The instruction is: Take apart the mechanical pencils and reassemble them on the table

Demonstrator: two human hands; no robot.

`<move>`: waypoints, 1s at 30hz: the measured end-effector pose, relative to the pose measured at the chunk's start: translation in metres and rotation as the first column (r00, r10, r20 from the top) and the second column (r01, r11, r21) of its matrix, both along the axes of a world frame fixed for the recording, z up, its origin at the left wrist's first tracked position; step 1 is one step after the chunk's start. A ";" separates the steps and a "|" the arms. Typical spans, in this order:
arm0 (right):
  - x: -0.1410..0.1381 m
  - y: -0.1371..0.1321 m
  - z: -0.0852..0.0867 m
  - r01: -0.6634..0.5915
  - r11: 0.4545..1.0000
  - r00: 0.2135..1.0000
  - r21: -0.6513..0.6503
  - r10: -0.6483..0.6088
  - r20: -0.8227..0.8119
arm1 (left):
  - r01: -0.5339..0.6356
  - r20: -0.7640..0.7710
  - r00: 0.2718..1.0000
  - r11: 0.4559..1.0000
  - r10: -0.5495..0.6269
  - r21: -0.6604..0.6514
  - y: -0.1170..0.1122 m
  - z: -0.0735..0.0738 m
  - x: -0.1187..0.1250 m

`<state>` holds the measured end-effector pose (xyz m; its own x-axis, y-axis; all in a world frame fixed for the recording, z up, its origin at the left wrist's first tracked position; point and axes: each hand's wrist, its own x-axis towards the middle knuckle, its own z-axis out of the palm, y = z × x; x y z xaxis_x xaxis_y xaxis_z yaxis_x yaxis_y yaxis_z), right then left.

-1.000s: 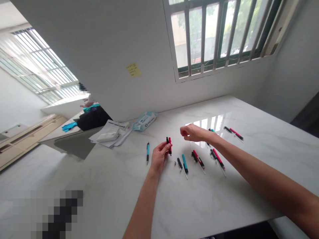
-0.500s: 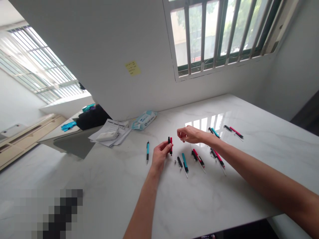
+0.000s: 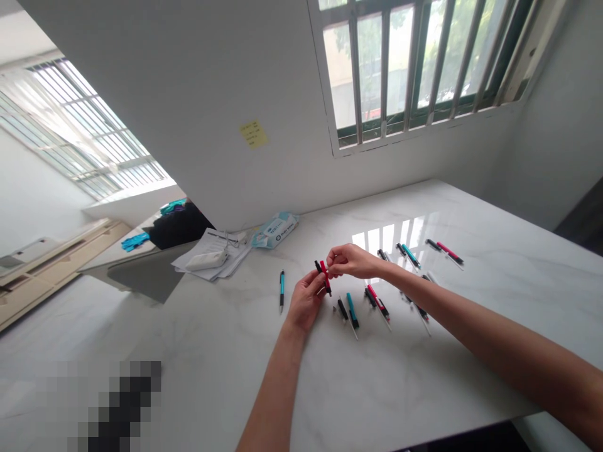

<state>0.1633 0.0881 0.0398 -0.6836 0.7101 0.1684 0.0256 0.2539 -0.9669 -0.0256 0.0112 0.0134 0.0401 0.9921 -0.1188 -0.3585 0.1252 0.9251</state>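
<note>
My left hand (image 3: 305, 301) is closed on pen parts: a red pen barrel (image 3: 323, 266) and a black pen part (image 3: 317, 265) lie together between thumb and fingers. Close against the barrel is my right hand (image 3: 351, 260), its fingers pinched; what they hold, if anything, is too small to make out. Just below lie a teal barrel (image 3: 351, 306), a black grip piece (image 3: 342, 309) and a thin white refill (image 3: 353, 330). Farther right rests another red barrel (image 3: 374, 294) with black parts. A whole blue pen (image 3: 281, 290) lies left of my left hand.
Several more groups of pen parts, among them a teal barrel (image 3: 411, 255) and a red one (image 3: 447, 252), lie on the marble-look table (image 3: 207, 370). Toward the wall are a wipes packet (image 3: 277, 230) and papers (image 3: 223, 269). A barred window (image 3: 405, 75) is above.
My right hand has moved left and down to the red barrel, its fingers now meeting it. The parts in my left hand have tilted slightly. The view has shifted a little.
</note>
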 end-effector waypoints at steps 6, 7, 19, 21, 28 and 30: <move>-0.002 -0.004 0.002 0.095 0.991 0.992 0.096 -0.103 0.076 | 0.017 0.011 1.000 1.000 -0.017 -0.007 0.000 -0.001 0.001; -0.002 -0.004 0.002 0.115 0.984 0.987 0.137 -0.128 0.092 | 0.011 0.017 1.000 1.000 -0.011 -0.015 0.000 -0.001 0.001; 0.002 0.002 0.000 0.187 0.908 0.965 0.374 -0.240 0.101 | -0.118 -0.019 0.993 0.993 0.118 -0.020 0.003 -0.002 -0.003; 0.003 0.004 0.001 0.229 0.905 0.959 0.359 -0.272 0.073 | -0.141 -0.056 0.988 0.990 0.140 -0.007 0.004 -0.003 -0.004; 0.003 0.002 0.005 0.274 0.947 0.958 0.170 -0.284 0.036 | -0.097 -0.167 0.980 0.994 0.104 0.048 0.004 -0.005 -0.001; 0.001 0.000 0.005 0.292 0.947 0.956 0.131 -0.295 0.001 | -0.089 -0.188 0.977 0.994 0.098 0.059 0.004 -0.006 0.000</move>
